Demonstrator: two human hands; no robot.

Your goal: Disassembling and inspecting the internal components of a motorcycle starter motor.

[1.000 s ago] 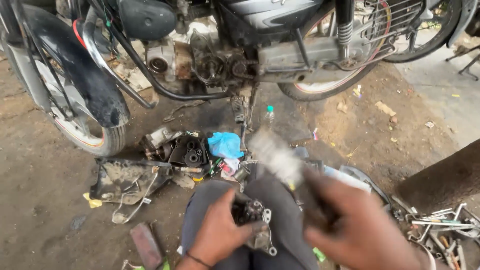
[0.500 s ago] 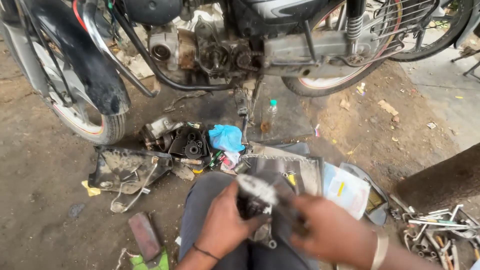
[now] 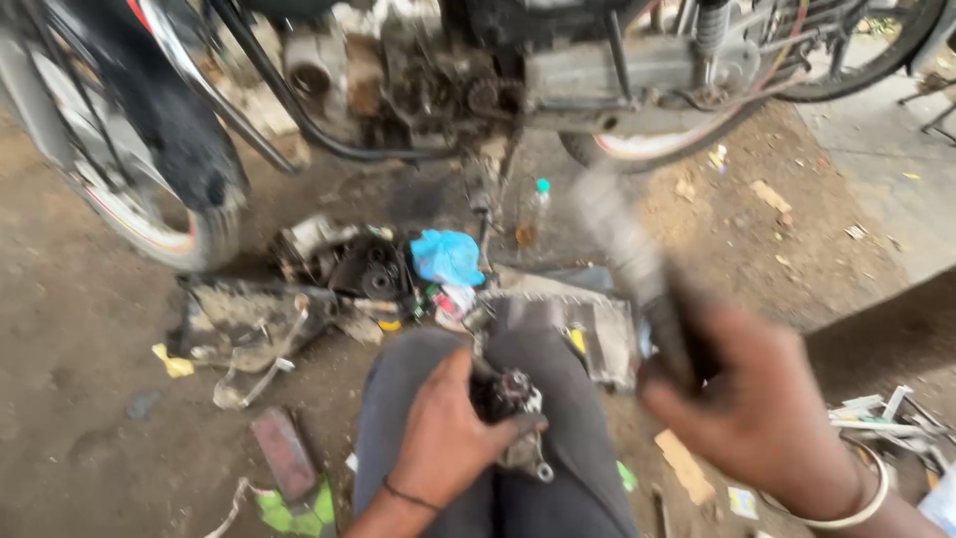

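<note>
Metal engine part [image 3: 513, 399] under left hand's [image 3: 448, 438] curled fingers [image 3: 513, 426]

There was only one view, from the head of the person. It looked steeply down and forward, very near the left hand [image 3: 448, 438] and right hand [image 3: 752, 413], with the motorcycle [image 3: 558, 70] farther beyond them on the ground [image 3: 80, 399].

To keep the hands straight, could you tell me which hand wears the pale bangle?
The right hand, gripping the blurred tool; the left hand wears only a thin dark band.
</note>
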